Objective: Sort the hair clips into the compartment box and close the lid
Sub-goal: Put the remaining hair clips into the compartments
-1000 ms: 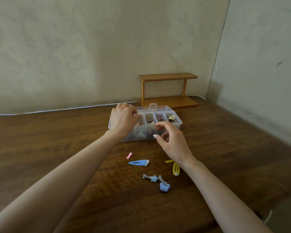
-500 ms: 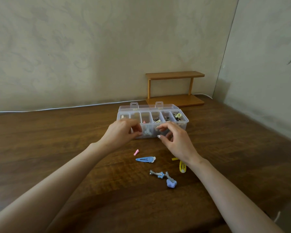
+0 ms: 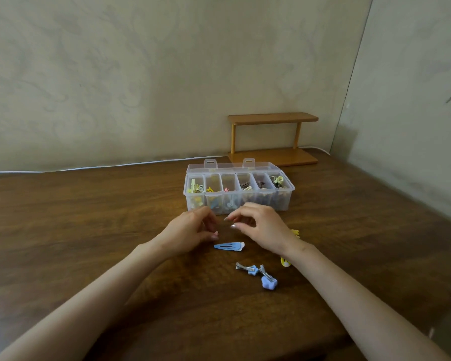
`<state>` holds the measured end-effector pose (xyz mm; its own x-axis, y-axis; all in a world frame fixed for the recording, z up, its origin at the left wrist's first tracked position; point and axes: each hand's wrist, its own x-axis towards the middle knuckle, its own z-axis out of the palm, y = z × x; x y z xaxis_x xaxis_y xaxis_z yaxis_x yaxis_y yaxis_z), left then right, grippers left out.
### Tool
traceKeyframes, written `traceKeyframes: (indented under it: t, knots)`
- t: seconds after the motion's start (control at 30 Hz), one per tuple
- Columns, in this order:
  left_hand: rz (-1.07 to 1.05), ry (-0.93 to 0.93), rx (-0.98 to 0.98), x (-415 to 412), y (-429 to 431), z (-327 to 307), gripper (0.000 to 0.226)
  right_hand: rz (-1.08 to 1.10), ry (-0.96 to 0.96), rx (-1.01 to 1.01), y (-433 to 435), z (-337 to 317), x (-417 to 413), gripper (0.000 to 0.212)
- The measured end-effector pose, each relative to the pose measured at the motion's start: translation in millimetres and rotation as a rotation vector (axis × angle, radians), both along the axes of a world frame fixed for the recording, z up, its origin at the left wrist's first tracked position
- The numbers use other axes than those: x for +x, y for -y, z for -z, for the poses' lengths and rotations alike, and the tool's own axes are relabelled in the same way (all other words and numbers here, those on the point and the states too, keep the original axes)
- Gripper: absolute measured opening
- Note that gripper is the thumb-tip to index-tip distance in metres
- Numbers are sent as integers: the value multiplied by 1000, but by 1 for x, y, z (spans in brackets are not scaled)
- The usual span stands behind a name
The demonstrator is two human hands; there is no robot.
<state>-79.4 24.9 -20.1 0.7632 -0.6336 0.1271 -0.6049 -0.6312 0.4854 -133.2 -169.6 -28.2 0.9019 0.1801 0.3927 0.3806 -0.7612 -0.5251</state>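
Note:
A clear compartment box point(image 3: 290, 191) stands open on the wooden table, its lid tipped back, with hair clips in several compartments. In front of it my left hand point(image 3: 190, 230) curls its fingertips down at a tiny pink clip point(image 3: 216, 232); whether it grips the clip is unclear. My right hand point(image 3: 264, 226) hovers beside it, fingers apart and holding nothing. A blue snap clip point(image 3: 229, 246) lies just below both hands. Nearer me lie a metal clip with a blue star point(image 3: 248, 269) and one with a blue flower point(image 3: 269, 282). Yellow clips point(image 3: 285, 262) peek out beside my right wrist.
A small two-tier wooden shelf point(image 3: 272, 138) stands against the back wall behind the box. A white cable point(image 3: 89, 168) runs along the table's far edge. A second wall closes off the right side.
Both hands have drawn back from the box toward me and now sit low over the loose clips. The left hand has come down at the pink clip.

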Motion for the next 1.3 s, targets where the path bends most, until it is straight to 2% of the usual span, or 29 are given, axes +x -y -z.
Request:
traceKeyframes:
  t: [0.2,0.37,0.5,0.7,0.8,0.93,1.0,1.13,1.3]
  knots:
    - [-47,-7,-35,-6,-4,5,53,-75,-105,-215,-18,-5,13,21]
    - [-47,-30,-84,-9,-7,5,47,-74,-104,-259,-26,-9,17,9]
    - [-54,-22,-64,-9,-7,4,34,-58,-106,-297,-19,-9,14,9]
    - [18,16,37,-16,-4,3,27,-51,-126,-231,-12,-11,10,5]
    - [41,19,26,-17,-2,4,20,-54,-151,-200,-9,-14,10,8]
    - [57,10,17,-18,-1,5,14,8,-118,34,1,-32,12,11]
    - [61,9,11,-18,-1,5,14,52,-56,89,5,-47,19,11]
    - [53,24,-12,-18,-1,5,17,172,79,119,4,-67,47,9]
    - [26,26,-50,-18,-2,5,19,238,40,47,1,-60,71,11]
